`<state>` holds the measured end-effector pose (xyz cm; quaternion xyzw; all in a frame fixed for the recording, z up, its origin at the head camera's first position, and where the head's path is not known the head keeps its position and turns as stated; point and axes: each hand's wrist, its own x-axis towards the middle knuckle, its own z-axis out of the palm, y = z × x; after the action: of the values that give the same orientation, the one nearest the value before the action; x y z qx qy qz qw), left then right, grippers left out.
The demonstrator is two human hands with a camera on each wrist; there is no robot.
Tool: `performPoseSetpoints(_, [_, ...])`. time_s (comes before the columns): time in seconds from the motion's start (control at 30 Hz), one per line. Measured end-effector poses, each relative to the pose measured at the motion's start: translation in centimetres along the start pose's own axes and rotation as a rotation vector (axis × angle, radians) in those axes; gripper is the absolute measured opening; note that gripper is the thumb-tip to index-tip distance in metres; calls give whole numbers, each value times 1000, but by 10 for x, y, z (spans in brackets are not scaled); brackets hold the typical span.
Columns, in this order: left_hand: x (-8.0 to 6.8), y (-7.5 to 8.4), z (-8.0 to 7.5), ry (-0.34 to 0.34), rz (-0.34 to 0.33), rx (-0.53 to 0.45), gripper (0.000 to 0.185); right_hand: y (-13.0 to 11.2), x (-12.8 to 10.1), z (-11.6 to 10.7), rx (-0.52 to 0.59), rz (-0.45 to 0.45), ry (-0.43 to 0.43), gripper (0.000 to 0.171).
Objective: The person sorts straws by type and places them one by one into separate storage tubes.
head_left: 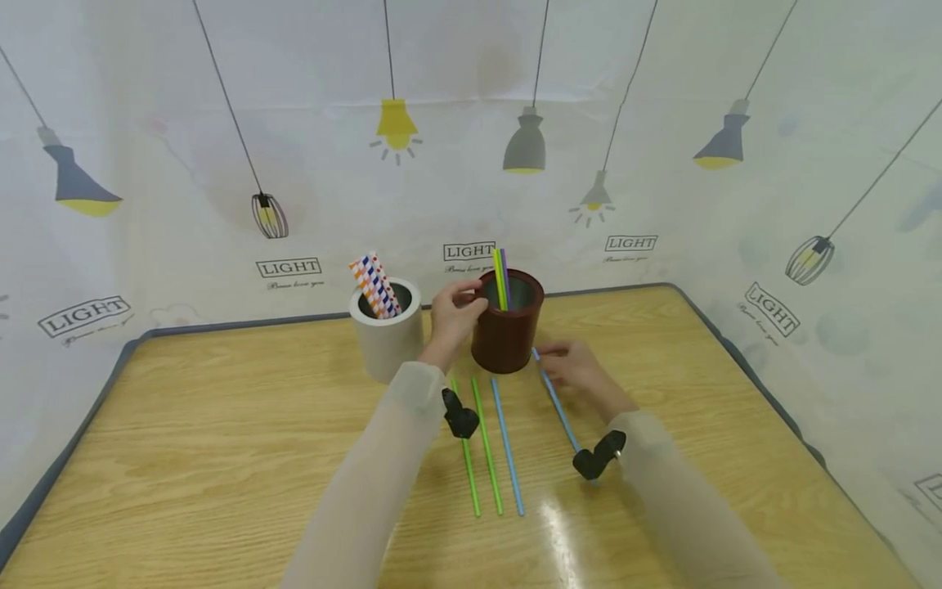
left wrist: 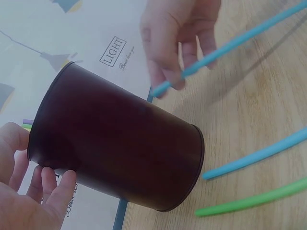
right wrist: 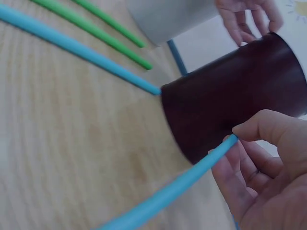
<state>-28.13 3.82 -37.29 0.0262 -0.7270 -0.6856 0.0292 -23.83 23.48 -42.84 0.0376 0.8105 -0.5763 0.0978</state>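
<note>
A dark brown cup (head_left: 508,339) stands upright with several straws (head_left: 502,278), yellow-green and purple, leaning inside it. My left hand (head_left: 455,317) is at the left side of its rim, thumb and fingers spread and touching it lightly. To the right of the cup, my right hand (head_left: 577,368) pinches the upper end of a blue straw (right wrist: 177,188) between thumb and fingertips. That straw slants down toward me. Two green straws (head_left: 486,450) and another blue straw (head_left: 509,450) lie side by side on the table in front of the cup.
A white cup (head_left: 390,348) holding several patterned paper straws (head_left: 377,286) stands left of the brown one. Both cups are near the back edge of the wooden table (head_left: 221,458). Behind them hangs a pale cloth (head_left: 331,180) printed with lamps.
</note>
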Motion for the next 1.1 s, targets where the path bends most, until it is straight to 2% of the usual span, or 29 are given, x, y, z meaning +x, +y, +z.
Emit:
performPoseSetpoints(0.33, [-2,2,-1,-4,5,-10,32,-25,-5,-14,72,-92,46,33])
performPoseSetpoints(0.63, [-2,2,-1,-10,4,-13,32,-62,-10,-25,79,-175,75,35])
performPoseSetpoints(1.1, [-3,3,-2,-10,5,-13,32,-106,1,-35,80,-290,115,33])
